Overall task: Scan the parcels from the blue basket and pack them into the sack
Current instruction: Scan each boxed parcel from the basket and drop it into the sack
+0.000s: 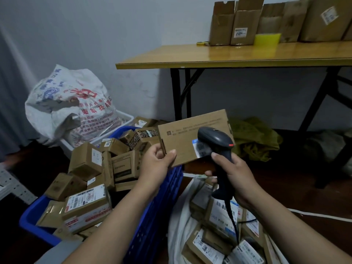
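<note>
Left hand (pixel 158 164): fingers (pixel 170 155) pinch lower-left corner of flat cardboard parcel (pixel 192 128), thumb on front face. Right hand (pixel 236 174): fingers (pixel 219 158) curled round handle of black barcode scanner (pixel 215 139); scanner head over parcel label. Parcel held above far end of blue basket (pixel 169 191). Basket heaped with boxed parcels (pixel 85 206). White sack (pixel 177 225) just right of basket, holds labelled parcels. Counter (pixel 209 56) beyond basket.
</note>
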